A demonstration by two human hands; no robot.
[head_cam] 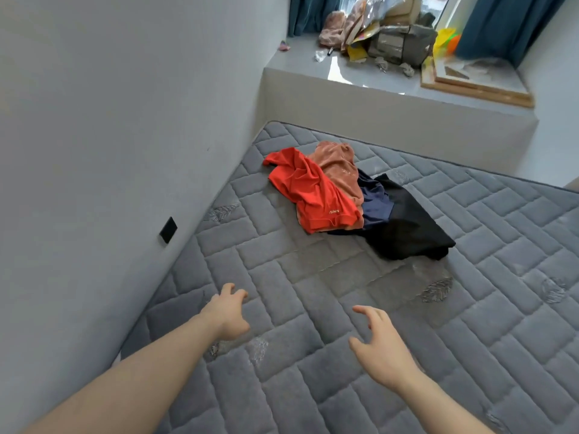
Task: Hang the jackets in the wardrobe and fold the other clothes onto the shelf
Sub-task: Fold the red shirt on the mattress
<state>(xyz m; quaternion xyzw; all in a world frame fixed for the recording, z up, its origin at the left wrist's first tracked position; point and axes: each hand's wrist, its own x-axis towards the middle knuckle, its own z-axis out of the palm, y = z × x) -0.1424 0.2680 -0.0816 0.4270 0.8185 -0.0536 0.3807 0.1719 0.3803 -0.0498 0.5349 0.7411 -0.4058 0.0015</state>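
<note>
Clothes [351, 198] heaped on mattress [470, 308] beside wall [109, 151].

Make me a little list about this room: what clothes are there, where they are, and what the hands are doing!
place: grey quilted mattress beside a wall
clothes: red shirt, peach top, navy garment, black garment
arrangement: one overlapping pile, unfolded
left hand: holds nothing, reaching toward the pile
right hand: holds nothing, fingers spread
window ledge: cluttered with bags and boxes
wardrobe: not in view
</note>
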